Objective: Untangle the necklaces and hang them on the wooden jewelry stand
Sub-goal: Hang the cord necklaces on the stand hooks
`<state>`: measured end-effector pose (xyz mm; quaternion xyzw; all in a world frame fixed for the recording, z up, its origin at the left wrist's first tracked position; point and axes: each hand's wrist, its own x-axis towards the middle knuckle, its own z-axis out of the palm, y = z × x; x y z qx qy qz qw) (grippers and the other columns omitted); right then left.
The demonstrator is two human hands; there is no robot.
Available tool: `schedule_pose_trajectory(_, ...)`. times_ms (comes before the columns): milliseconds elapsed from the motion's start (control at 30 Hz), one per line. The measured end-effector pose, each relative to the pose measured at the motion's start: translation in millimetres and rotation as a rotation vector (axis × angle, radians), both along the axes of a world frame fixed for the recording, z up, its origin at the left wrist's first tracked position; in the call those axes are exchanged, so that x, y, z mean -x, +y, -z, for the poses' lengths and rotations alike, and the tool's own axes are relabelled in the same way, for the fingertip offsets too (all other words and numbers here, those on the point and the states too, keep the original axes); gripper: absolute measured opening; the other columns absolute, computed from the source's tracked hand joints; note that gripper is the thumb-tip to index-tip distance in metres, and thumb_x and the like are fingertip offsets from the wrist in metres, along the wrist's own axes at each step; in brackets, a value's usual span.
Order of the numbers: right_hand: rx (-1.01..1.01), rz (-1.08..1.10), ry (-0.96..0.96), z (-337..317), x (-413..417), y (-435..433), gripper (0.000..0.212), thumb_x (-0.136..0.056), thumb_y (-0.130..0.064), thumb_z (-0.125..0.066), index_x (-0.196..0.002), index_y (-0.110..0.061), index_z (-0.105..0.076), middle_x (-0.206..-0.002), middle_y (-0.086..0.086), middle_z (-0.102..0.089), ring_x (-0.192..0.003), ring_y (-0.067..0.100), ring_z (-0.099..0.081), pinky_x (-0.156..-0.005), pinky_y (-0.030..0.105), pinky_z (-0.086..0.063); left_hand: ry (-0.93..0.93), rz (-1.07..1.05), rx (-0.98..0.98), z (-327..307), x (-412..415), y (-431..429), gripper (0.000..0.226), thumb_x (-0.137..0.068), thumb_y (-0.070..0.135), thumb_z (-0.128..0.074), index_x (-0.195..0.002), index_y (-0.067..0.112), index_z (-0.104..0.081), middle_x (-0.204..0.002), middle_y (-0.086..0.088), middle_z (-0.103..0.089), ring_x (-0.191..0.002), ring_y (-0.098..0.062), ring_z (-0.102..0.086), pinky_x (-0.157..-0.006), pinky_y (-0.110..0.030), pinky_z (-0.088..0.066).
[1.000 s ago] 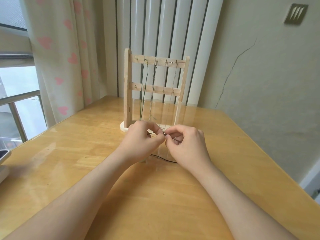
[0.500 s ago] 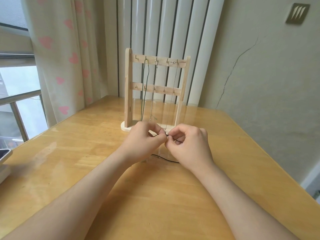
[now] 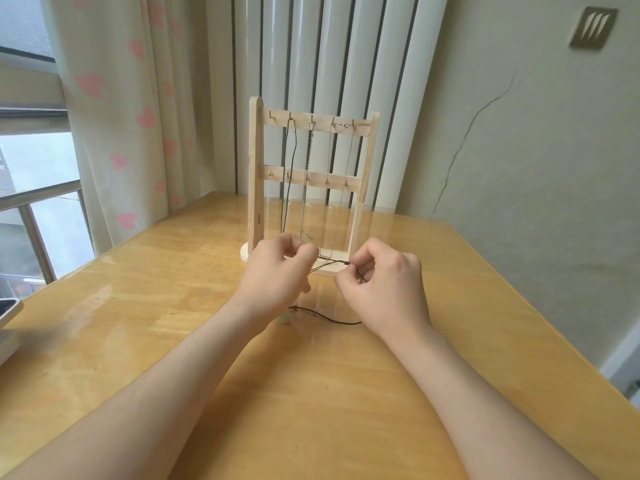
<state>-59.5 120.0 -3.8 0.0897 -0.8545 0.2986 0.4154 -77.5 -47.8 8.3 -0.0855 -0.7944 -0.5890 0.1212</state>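
Now pinches the dark cord necklace [image 3: 330,262] taut between fingers [image 3: 309,251] of left hand [image 3: 277,271] and right hand [image 3: 382,289], at 6 o'clock of the wooden jewelry stand [image 3: 256,168]. Probably light, limp, tangle-prone; calls for close, gentle holds.

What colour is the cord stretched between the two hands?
Dark brown. The cord between the left hand and right hand shows best in the head view.

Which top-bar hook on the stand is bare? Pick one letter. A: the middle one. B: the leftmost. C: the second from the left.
B: the leftmost hook on the wooden jewelry stand carries nothing, while the green cord hangs from the second hook and a silver chain from the middle one.
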Motion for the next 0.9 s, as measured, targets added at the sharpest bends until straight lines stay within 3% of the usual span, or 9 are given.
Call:
schedule_pose_trajectory(100,0.078,0.028,-0.035,-3.5,-0.7,0.8,0.013,-0.075,-0.019,-0.072,-0.069,-0.022,-0.062,-0.051,-0.012,-0.057,-0.056,0.014,-0.062,-0.060,0.031,-0.054,-0.021,-0.053,-0.109,0.7,3.6,-2.1,0.027,-0.100,0.023,-0.048,-0.099,0.001,-0.063,-0.069,-0.007,-0.066,-0.049,-0.011,-0.059,-0.050,-0.024,-0.046)
schedule_pose_trajectory(233,0.109,0.050,-0.080,-4.7,-1.5,-0.1,0.015,-0.073,-0.024,-0.072,-0.065,-0.025,-0.060,-0.052,-0.014,-0.061,-0.059,0.012,-0.065,-0.062,0.031,-0.056,-0.039,-0.156,-0.273,-0.9,7.5,-6.5,0.027,-0.103,0.021,-0.038,-0.102,0.002,-0.058,-0.089,-0.011,-0.067,-0.051,-0.019,-0.061,-0.054,-0.035,-0.053)
schedule_pose_trajectory(400,0.102,0.041,-0.152,-3.7,-3.4,-7.1,0.015,-0.070,-0.026,-0.073,-0.062,-0.025,-0.060,-0.055,-0.014,-0.064,-0.061,0.011,-0.066,-0.062,0.029,-0.057,-0.007,-0.220,-0.234,4.3,4.5,-5.1,0.026,-0.105,0.021,-0.034,-0.111,0.003,-0.051,-0.109,-0.011,-0.061,-0.054,-0.023,-0.074,-0.065,-0.055,-0.063)
schedule_pose_trajectory(500,0.117,0.032,-0.179,-2.9,-3.5,-10.2,0.015,-0.069,-0.025,-0.075,-0.061,-0.024,-0.062,-0.056,-0.013,-0.066,-0.061,0.007,-0.066,-0.065,0.024,-0.055,0.000,-0.254,-0.260,8.7,7.6,-5.4,0.026,-0.106,0.022,-0.032,-0.113,0.003,-0.049,-0.115,-0.017,-0.059,-0.056,-0.025,-0.076,-0.065,-0.051,-0.065)
schedule_pose_trajectory(567,0.141,0.022,-0.189,-2.7,-3.7,-11.4,0.016,-0.069,-0.022,-0.077,-0.061,-0.023,-0.063,-0.057,-0.011,-0.067,-0.062,0.007,-0.066,-0.066,0.008,-0.045,-0.048,-0.265,-0.349,10.1,11.3,-5.6,0.028,-0.106,0.022,-0.030,-0.115,0.003,-0.049,-0.109,-0.021,-0.069,-0.061,-0.027,-0.078,-0.068,-0.046,-0.066)
schedule_pose_trajectory(667,0.181,0.018,-0.211,-2.8,-3.0,-10.1,0.017,-0.070,-0.020,-0.078,-0.060,-0.022,-0.063,-0.059,-0.009,-0.069,-0.067,0.011,-0.067,-0.071,0.001,-0.039,-0.253,-0.200,-0.715,5.4,21.0,-10.2,0.038,-0.105,0.017,-0.026,-0.108,-0.005,-0.057,-0.071,-0.014,-0.079,-0.069,-0.028,-0.081,-0.082,-0.046,-0.065)
schedule_pose_trajectory(767,0.212,0.031,-0.244,-1.4,-0.1,-4.9,0.017,-0.070,-0.022,-0.077,-0.061,-0.023,-0.063,-0.061,-0.009,-0.069,-0.072,0.015,-0.068,-0.066,0.011,-0.045,-0.382,-0.103,-1.047,-2.0,27.2,-19.0,0.041,-0.106,0.010,-0.025,-0.104,-0.010,-0.060,-0.069,-0.017,-0.077,-0.071,-0.029,-0.081,-0.066,-0.039,-0.067)
schedule_pose_trajectory(900,0.302,0.066,-0.265,-0.2,6.9,5.2,0.015,-0.073,-0.026,-0.073,-0.065,-0.020,-0.062,-0.061,-0.005,-0.072,-0.072,0.018,-0.072,-0.070,0.031,-0.059,-0.389,-0.151,-1.085,-2.8,30.4,-24.3,0.031,-0.106,0.007,-0.026,-0.094,-0.001,-0.054,-0.068,-0.017,-0.065,-0.050,-0.028,-0.073,-0.064,-0.041,-0.067)
